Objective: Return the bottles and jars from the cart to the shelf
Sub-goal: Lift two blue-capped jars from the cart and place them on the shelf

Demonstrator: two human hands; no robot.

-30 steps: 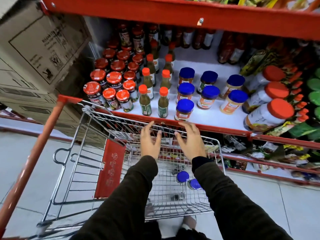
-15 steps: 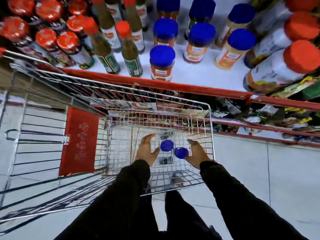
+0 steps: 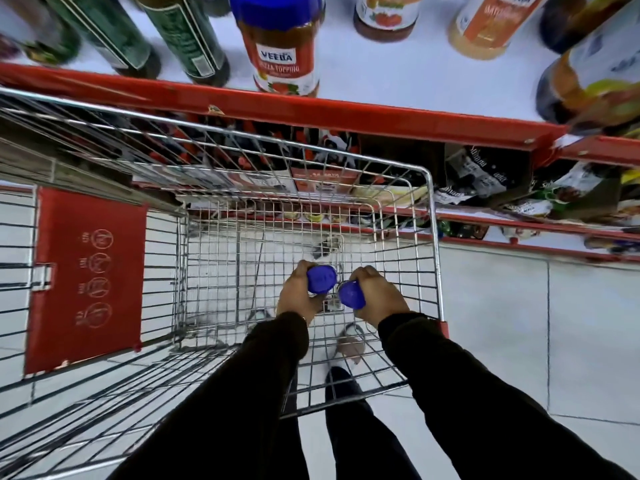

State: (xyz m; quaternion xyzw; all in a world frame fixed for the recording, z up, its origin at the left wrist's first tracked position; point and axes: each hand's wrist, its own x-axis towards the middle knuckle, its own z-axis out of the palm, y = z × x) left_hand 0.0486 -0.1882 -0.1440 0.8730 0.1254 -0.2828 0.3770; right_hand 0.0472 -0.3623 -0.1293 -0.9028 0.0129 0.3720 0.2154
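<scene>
Down in the cart (image 3: 429,216), each hand clasps a blue-lidded jar, left hand (image 3: 298,296) and right hand (image 3: 377,299); a lid-only hold could slip on lifting.

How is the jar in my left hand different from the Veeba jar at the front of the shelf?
The jar in the left hand sits down in the cart, gripped, only its blue lid showing. The Veeba jar stands untouched on the shelf, its red label readable. Both have blue lids.

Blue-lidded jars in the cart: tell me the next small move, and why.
Probably lift both straight up out of the cart. The left hand wraps one blue-lidded jar, the right hand the other, both low in the basket, with the shelf just ahead.
</scene>
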